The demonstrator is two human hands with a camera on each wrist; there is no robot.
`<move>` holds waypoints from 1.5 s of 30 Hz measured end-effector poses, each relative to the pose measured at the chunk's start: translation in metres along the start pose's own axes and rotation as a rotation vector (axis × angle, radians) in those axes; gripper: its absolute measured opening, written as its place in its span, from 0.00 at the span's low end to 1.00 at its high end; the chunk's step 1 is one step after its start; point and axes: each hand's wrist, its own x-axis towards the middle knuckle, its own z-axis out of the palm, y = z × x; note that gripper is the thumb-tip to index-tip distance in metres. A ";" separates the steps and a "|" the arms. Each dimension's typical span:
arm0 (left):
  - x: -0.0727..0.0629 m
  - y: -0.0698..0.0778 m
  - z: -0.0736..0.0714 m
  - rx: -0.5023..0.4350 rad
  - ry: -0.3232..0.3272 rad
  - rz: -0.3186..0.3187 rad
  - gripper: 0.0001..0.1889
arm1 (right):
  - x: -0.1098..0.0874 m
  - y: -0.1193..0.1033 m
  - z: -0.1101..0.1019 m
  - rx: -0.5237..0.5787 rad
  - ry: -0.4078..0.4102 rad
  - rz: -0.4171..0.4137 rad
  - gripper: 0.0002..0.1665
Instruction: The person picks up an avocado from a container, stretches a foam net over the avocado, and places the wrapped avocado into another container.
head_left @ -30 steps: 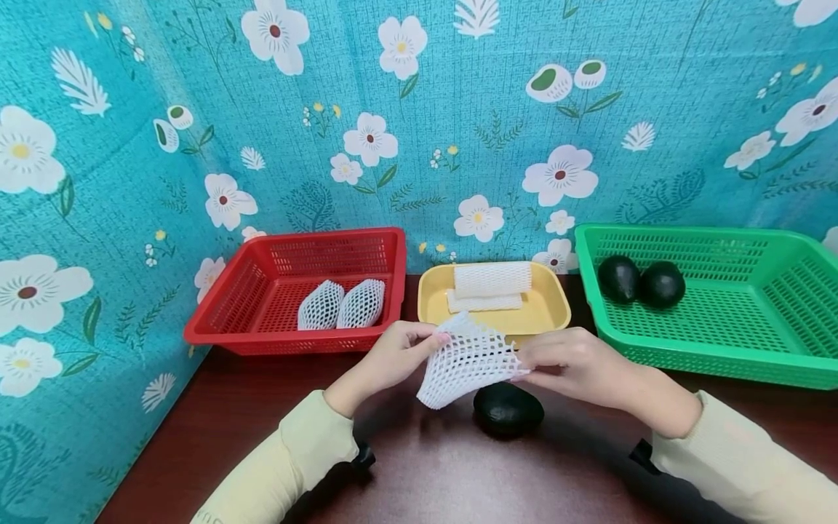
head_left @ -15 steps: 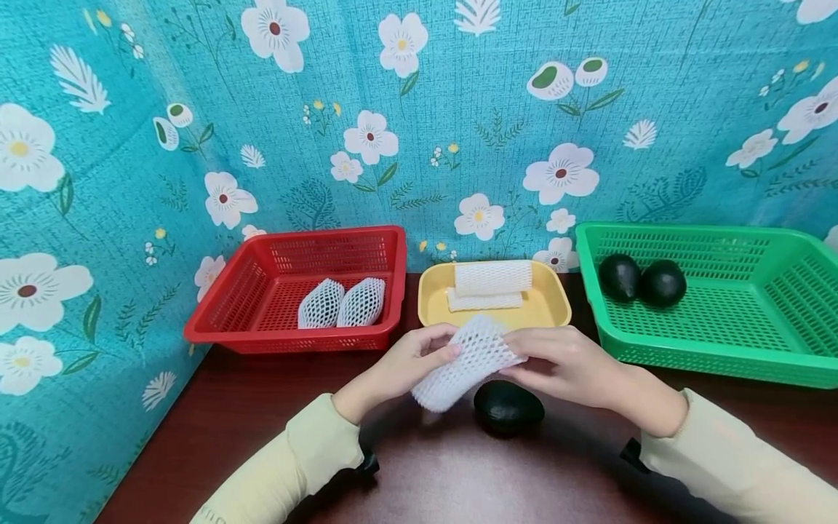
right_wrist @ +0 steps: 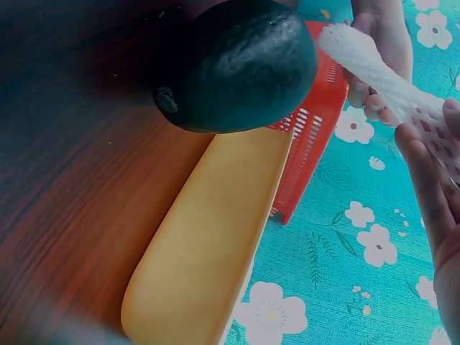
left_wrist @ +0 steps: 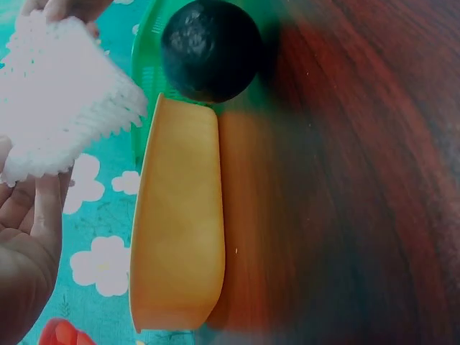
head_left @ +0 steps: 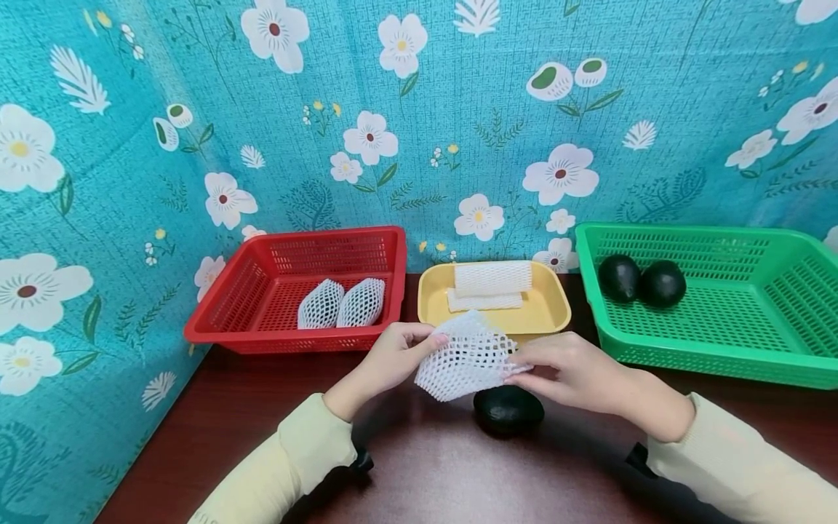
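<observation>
Head view: both hands at a white foam-net sleeve (head_left: 461, 362), held up off the table (head_left: 452, 484) in front of the yellow tray (head_left: 545, 309). Left hand (head_left: 391, 362) pinches its near-left side, thumb on top, fingers behind. Right hand (head_left: 579, 370) pinches the opposite edge between thumb and fingertips. Mesh stretched between the two, holes wide.

Dark avocado-like fruit (head_left: 509, 413) lies bare on the table, just below the sleeve's right part; both wrist views show a gap, so not touching. Neither hand is on it.

Two netted fruits (head_left: 340, 304) sit side by side in the red basket (head_left: 288, 340); two bare dark ones (head_left: 641, 282) in the green basket (head_left: 713, 354). More white net (head_left: 494, 280) lies in the tray.

Step in hand, my reading: spreading the sleeve's mouth. Next move probably calls for one hand keeping the mouth wide while the other picks up the fruit and feeds it in. Thin mesh may snag or collapse if let slack.
</observation>
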 end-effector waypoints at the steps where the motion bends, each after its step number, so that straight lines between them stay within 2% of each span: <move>1: 0.000 0.001 -0.001 0.007 0.006 -0.002 0.13 | -0.001 -0.001 0.000 0.016 -0.006 0.003 0.16; 5: 0.000 0.000 0.000 0.020 -0.010 -0.017 0.13 | -0.001 -0.001 0.001 0.033 -0.009 0.016 0.16; 8: -0.001 0.001 0.003 0.035 -0.029 -0.020 0.14 | 0.000 -0.001 0.004 0.010 0.019 0.022 0.16; 12: -0.002 0.004 0.007 0.080 -0.024 0.021 0.17 | 0.004 -0.001 0.007 -0.028 0.060 0.025 0.17; 16: -0.004 0.006 0.009 0.116 -0.002 0.076 0.24 | 0.006 -0.003 0.010 -0.045 0.063 0.074 0.17; 20: -0.007 0.008 0.013 0.164 0.001 0.089 0.31 | 0.007 -0.004 0.013 -0.050 0.060 0.126 0.16; 23: -0.009 0.009 0.016 0.249 0.004 0.091 0.37 | 0.009 -0.004 0.017 -0.054 0.082 0.131 0.15; 28: -0.009 0.010 0.022 0.447 0.033 0.161 0.43 | 0.012 -0.006 0.021 -0.040 0.123 0.175 0.16; 31: -0.008 0.007 0.026 0.557 0.043 0.198 0.46 | 0.014 -0.007 0.023 0.019 0.132 0.229 0.08; 34: -0.007 0.006 0.029 0.630 0.034 0.204 0.46 | 0.015 -0.007 0.026 0.075 0.131 0.263 0.04; 37: -0.007 0.005 0.029 0.643 0.025 0.212 0.42 | 0.015 -0.007 0.028 0.087 0.127 0.266 0.06; 40: -0.008 0.005 0.026 0.616 0.012 0.221 0.40 | 0.015 -0.006 0.028 0.063 0.126 0.264 0.14; 43: -0.008 0.006 0.020 0.573 -0.009 0.213 0.40 | 0.015 -0.006 0.025 0.045 0.132 0.279 0.11; 45: -0.008 0.007 0.016 0.548 -0.020 0.197 0.40 | 0.015 -0.005 0.022 0.038 0.141 0.281 0.13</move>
